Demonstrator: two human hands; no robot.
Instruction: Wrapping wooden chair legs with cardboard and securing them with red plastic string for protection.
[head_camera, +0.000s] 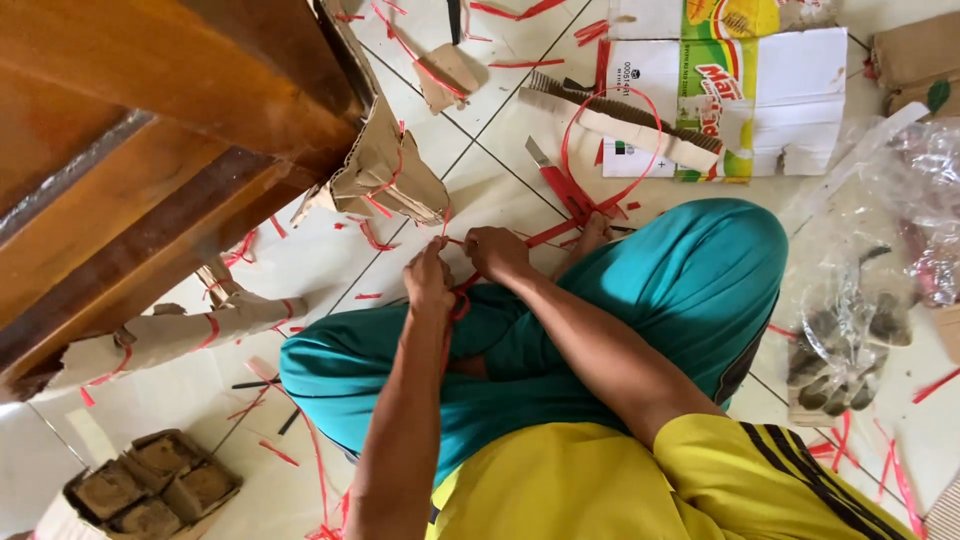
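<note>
Now the left hand (428, 280) and right hand (495, 250) both pinch the thin red strap (612, 130), fingers closed on it. It looks light and bendy, easy to hold near its end.

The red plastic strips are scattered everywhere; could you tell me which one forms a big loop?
The red strip arching over the corrugated cardboard piece, just beyond the hands. The others lie as short, straight scraps.

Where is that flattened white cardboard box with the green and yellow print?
In the head view, the flattened white box lies on the tiled floor at the upper right, beyond the person's teal-clad knee, just behind a corrugated cardboard strip and a loop of red strapping.
</note>
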